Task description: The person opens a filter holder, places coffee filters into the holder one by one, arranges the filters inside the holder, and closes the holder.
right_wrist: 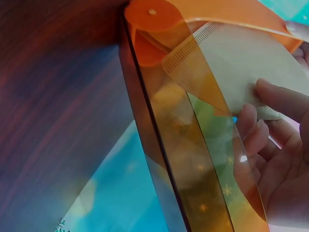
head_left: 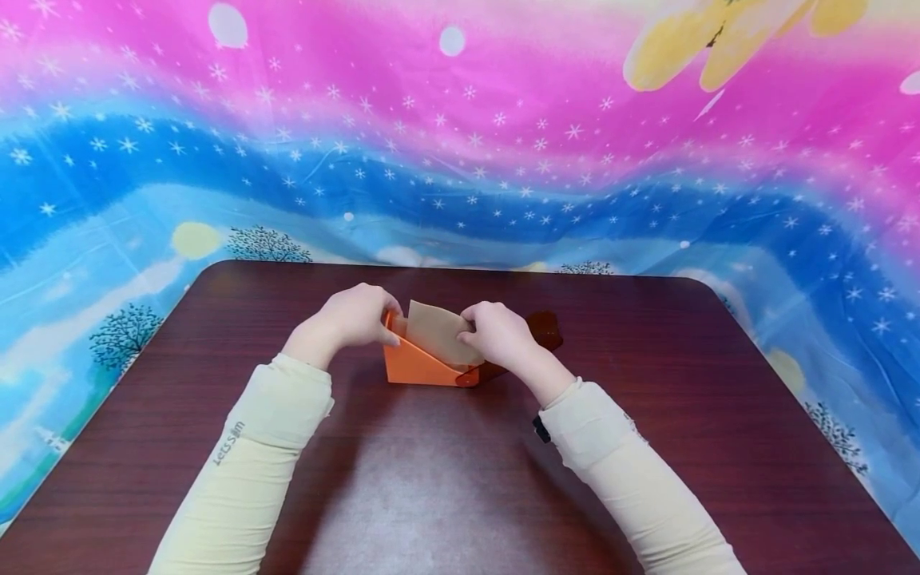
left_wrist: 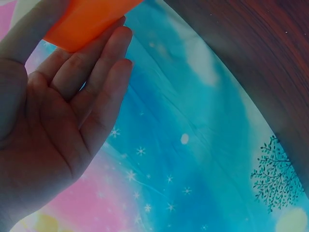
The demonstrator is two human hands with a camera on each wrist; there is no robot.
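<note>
An orange wedge-shaped box [head_left: 424,366] stands on the table with its see-through brown lid [head_left: 544,327] swung out to the right. My left hand [head_left: 357,314] grips the box's tall left end, thumb on the near side; the left wrist view shows the fingers [left_wrist: 99,67] behind its orange wall [left_wrist: 91,19]. A tan paper coffee filter [head_left: 437,331] with a crimped edge leans in the box's opening, partly sticking out. My right hand [head_left: 499,334] pinches the filter [right_wrist: 236,63] at its right side. In the right wrist view, the hinged lid [right_wrist: 178,135] partly covers that hand.
A dark red-brown wooden table [head_left: 632,383] with rounded far corners lies under everything. Behind and around it hangs a pink and blue printed cloth [head_left: 431,176] with snowflakes and trees.
</note>
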